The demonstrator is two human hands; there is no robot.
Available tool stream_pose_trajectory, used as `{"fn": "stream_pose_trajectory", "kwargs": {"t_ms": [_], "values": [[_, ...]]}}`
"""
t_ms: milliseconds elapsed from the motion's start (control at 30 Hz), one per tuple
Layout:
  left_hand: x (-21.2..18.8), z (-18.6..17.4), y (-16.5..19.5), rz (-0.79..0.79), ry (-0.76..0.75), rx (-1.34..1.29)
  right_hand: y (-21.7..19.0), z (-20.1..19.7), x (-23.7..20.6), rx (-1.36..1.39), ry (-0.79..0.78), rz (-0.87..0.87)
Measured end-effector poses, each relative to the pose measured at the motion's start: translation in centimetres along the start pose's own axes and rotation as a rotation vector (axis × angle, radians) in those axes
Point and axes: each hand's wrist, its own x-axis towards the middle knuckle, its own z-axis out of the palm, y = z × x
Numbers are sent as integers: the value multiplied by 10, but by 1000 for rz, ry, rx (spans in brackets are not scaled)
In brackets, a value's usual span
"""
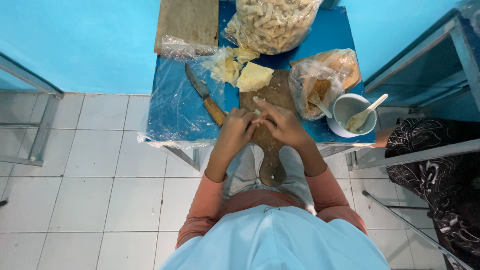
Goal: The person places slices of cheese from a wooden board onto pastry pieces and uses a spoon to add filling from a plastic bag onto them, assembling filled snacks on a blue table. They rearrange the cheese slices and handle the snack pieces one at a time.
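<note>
A wooden-handled knife (205, 95) lies left on the blue table (175, 112). Beside its handle the left hand (236, 132), fingers curled, and the right hand (284, 125) together pinch a small pale roll (258, 120) over the wooden cutting board (272, 150). A white bowl (345, 107) stands right.

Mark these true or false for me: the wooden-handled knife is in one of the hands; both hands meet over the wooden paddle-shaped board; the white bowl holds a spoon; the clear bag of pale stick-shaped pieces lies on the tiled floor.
1. The wooden-handled knife is in a hand. False: it lies on the blue table, left of the hands.
2. The left hand and right hand meet over the wooden paddle-shaped board. True; they pinch something small and pale.
3. The white bowl holds a pale spoon. True.
4. The clear bag of pale stick-shaped pieces lies on the floor. False: it sits at the table's far end.
</note>
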Motion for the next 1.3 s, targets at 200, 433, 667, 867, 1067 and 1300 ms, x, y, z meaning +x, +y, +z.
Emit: {"fn": "stream_pose_trajectory", "kwargs": {"t_ms": [200,433,667,867,1067,1300], "values": [[4,1,4,-34,47,24,3,5,5,-334,113,-170],[7,4,1,-51,30,96,2,14,0,-594,67,-152],[7,10,-3,-17,105,112,8,20,-7,-341,166,-136],[3,19,-8,-83,120,228,1,23,-9,-481,97,-55],[-5,21,-4,-18,165,308,2,23,-1,-569,2,-29],[-1,24,-6,-43,120,432,18,21,13,-227,67,0]]}}
